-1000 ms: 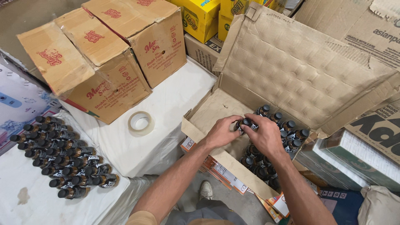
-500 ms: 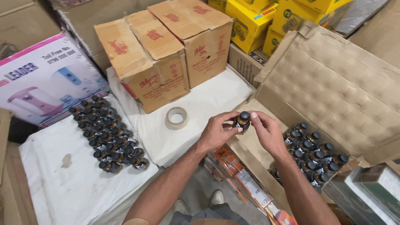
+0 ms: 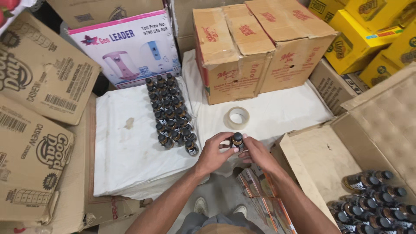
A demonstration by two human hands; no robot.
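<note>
Both of my hands hold one small dark bottle (image 3: 237, 139) with a black cap, upright, in front of me. My left hand (image 3: 212, 152) grips it from the left and my right hand (image 3: 256, 154) from the right. Just left of my hands, several matching dark bottles (image 3: 170, 112) stand in rows on a white cloth-covered surface (image 3: 125, 151). At the lower right, an open brown carton (image 3: 329, 160) holds several more of these bottles (image 3: 377, 199).
A roll of clear tape (image 3: 237, 117) lies on the white cloth beyond my hands. Two closed brown cartons (image 3: 255, 47) stand behind it, a white and pink appliance box (image 3: 125, 47) to their left, yellow boxes (image 3: 368, 34) at top right. Flat printed cardboard (image 3: 39, 130) lies left.
My hands lifted one bottle out of the open carton and carried it left, toward the rows of bottles on the white cloth. The view swung left with them.
</note>
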